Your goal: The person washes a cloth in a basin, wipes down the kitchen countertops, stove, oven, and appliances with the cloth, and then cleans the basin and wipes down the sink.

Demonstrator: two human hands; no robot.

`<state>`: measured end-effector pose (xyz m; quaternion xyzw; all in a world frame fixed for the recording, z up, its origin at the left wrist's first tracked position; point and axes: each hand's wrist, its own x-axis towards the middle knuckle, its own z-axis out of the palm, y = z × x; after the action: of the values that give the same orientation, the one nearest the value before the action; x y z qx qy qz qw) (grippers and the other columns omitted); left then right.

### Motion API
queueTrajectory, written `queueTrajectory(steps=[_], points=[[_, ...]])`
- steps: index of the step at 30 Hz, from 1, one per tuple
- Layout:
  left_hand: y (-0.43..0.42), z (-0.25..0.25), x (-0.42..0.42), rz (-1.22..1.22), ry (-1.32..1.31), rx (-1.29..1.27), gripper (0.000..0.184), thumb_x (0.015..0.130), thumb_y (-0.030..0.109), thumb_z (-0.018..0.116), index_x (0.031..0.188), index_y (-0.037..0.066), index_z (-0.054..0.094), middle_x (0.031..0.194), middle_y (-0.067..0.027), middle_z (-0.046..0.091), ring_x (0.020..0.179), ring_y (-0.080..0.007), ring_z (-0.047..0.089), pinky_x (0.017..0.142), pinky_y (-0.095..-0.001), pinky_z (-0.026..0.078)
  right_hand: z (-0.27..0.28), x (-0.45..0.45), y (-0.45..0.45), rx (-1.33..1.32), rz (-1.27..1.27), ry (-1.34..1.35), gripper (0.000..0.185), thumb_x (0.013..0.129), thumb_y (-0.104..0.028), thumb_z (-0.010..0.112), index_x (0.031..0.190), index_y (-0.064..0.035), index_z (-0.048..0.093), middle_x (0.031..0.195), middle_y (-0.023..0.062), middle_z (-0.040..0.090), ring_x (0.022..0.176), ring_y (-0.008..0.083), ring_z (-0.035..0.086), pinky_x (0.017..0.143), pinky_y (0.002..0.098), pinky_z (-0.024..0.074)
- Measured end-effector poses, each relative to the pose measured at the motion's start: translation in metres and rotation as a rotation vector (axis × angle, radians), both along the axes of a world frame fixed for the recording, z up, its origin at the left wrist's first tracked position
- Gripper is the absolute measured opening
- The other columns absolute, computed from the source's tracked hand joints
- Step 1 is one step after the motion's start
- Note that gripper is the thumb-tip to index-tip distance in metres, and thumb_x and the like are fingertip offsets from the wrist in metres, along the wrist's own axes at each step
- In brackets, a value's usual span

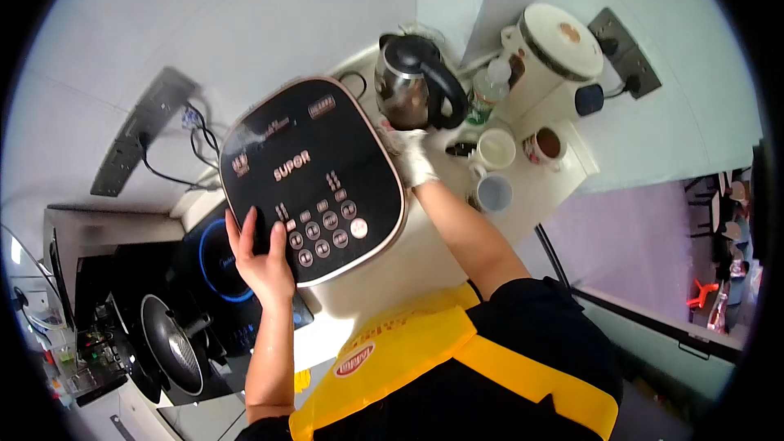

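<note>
A black square-shaped SUPOR appliance (pixel 282 139) with a pale rim and round buttons is tilted above the counter. My left hand (pixel 263 259) rests on its lower left edge, bare, fingers apart, with the thumb on the black top. At the appliance's right edge is my right hand (pixel 410 155), in a whitish glove; its fingers are partly hidden behind the edge and below the kettle. The steel and black kettle (pixel 403 86) stands just beyond my right hand.
Right of the kettle are a clear bottle (pixel 490 86), a white cup (pixel 496 149), another mug (pixel 493 193), a patterned mug (pixel 543 147) and a white cooker (pixel 559 41). A black pan (pixel 171 343) lies at lower left. Wall sockets (pixel 143 131) hold cables.
</note>
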<state>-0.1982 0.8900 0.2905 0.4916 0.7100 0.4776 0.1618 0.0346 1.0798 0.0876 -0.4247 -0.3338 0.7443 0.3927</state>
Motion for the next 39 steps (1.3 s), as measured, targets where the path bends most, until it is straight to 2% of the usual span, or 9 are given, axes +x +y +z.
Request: queueTrajectory(steps=[2, 6, 10, 13, 20, 26, 28, 31, 39], points=[[-0.001, 0.001, 0.000, -0.013, 0.007, 0.010, 0.039, 0.086, 0.011, 0.073, 0.122, -0.001, 0.064, 0.154, -0.0241, 0.033, 0.135, -0.0318, 0.044, 0.110, -0.0372, 0.035, 0.085, 0.040, -0.070, 0.383, 0.203, -0.792, 0.055, 0.099, -0.050, 0.050, 0.126, -0.0024, 0.059, 0.111, 0.0168, 0.066, 0.095, 0.0272, 0.064, 0.088, 0.0361, 0.0508], [-0.003, -0.008, -0.005, -0.049, 0.013, 0.076, 0.029, 0.087, 0.011, 0.072, 0.114, 0.002, 0.069, 0.153, -0.0266, 0.034, 0.135, -0.0304, 0.045, 0.109, -0.0352, 0.034, 0.030, -0.006, -0.154, 0.371, -0.141, -0.507, 0.047, 0.104, -0.040, 0.036, 0.133, -0.0066, 0.053, 0.127, 0.0118, 0.061, 0.112, 0.0257, 0.058, 0.100, 0.0361, 0.0452], [-0.006, -0.013, -0.009, -0.085, 0.013, 0.104, 0.022, 0.087, 0.014, 0.073, 0.107, 0.006, 0.072, 0.152, -0.0295, 0.033, 0.139, -0.0333, 0.040, 0.112, -0.0359, 0.031, 0.033, -0.079, -0.196, -0.135, -0.841, 0.936, 0.069, 0.097, -0.062, 0.032, 0.141, -0.0104, 0.043, 0.147, 0.0084, 0.045, 0.130, 0.0297, 0.047, 0.110, 0.0440, 0.0383], [-0.008, -0.016, -0.012, -0.104, 0.020, 0.129, 0.022, 0.087, 0.018, 0.073, 0.106, 0.008, 0.073, 0.152, -0.0323, 0.031, 0.143, -0.0365, 0.034, 0.113, -0.0364, 0.029, 0.085, -0.130, -0.212, -0.140, -1.018, 0.796, 0.073, 0.094, -0.067, 0.027, 0.142, -0.0148, 0.045, 0.147, 0.0088, 0.045, 0.131, 0.0278, 0.046, 0.111, 0.0446, 0.0371], [-0.011, -0.023, -0.023, -0.205, -0.015, 0.190, 0.024, 0.089, 0.016, 0.070, 0.112, 0.008, 0.068, 0.153, -0.0358, 0.024, 0.142, -0.0381, 0.034, 0.112, -0.0347, 0.030, 0.115, -0.189, -0.259, -0.354, -0.851, 0.974, 0.066, 0.093, -0.064, 0.033, 0.133, -0.0136, 0.051, 0.138, 0.0077, 0.051, 0.121, 0.0237, 0.052, 0.099, 0.0443, 0.0454], [-0.082, -0.052, -0.079, -0.451, -0.647, -0.061, 0.069, 0.101, 0.027, 0.051, 0.155, 0.006, 0.016, 0.158, -0.0199, 0.027, 0.143, -0.0310, 0.032, 0.113, -0.0384, 0.029, 0.103, -0.200, -0.289, -0.487, -0.315, 0.580, 0.060, 0.094, -0.061, 0.037, 0.124, -0.0121, 0.055, 0.130, 0.0067, 0.055, 0.112, 0.0203, 0.055, 0.088, 0.0395, 0.0491], [-0.130, -0.076, -0.110, -0.403, -0.954, -0.262, 0.062, 0.103, 0.032, 0.046, 0.154, 0.007, 0.023, 0.156, -0.0139, 0.033, 0.140, -0.0273, 0.037, 0.112, -0.0365, 0.032, 0.099, -0.205, -0.301, -0.246, -0.056, 0.314, 0.052, 0.096, -0.052, 0.044, 0.125, -0.0100, 0.054, 0.121, 0.0097, 0.057, 0.109, 0.0259, 0.057, 0.090, 0.0433, 0.0477], [-0.175, -0.101, -0.110, -0.302, -1.534, -0.086, 0.052, 0.103, 0.036, 0.046, 0.147, 0.010, 0.039, 0.145, -0.0087, 0.048, 0.134, -0.0232, 0.043, 0.109, -0.0368, 0.038, 0.113, -0.218, -0.317, 1.112, 0.326, -0.914, 0.047, 0.097, -0.042, 0.052, 0.128, -0.0071, 0.052, 0.116, 0.0149, 0.058, 0.112, 0.0334, 0.057, 0.096, 0.0465, 0.0443], [-0.129, -0.139, -0.052, -0.132, -1.602, 0.316, 0.036, 0.103, 0.030, 0.046, 0.129, 0.005, 0.051, 0.125, -0.0082, 0.056, 0.116, -0.0184, 0.054, 0.098, -0.0328, 0.045, 0.229, -0.160, -0.268, 1.384, 0.547, -0.699, 0.034, 0.087, -0.013, 0.064, 0.120, -0.0042, 0.063, 0.123, 0.0184, 0.062, 0.116, 0.0341, 0.057, 0.097, 0.0423, 0.0466]])
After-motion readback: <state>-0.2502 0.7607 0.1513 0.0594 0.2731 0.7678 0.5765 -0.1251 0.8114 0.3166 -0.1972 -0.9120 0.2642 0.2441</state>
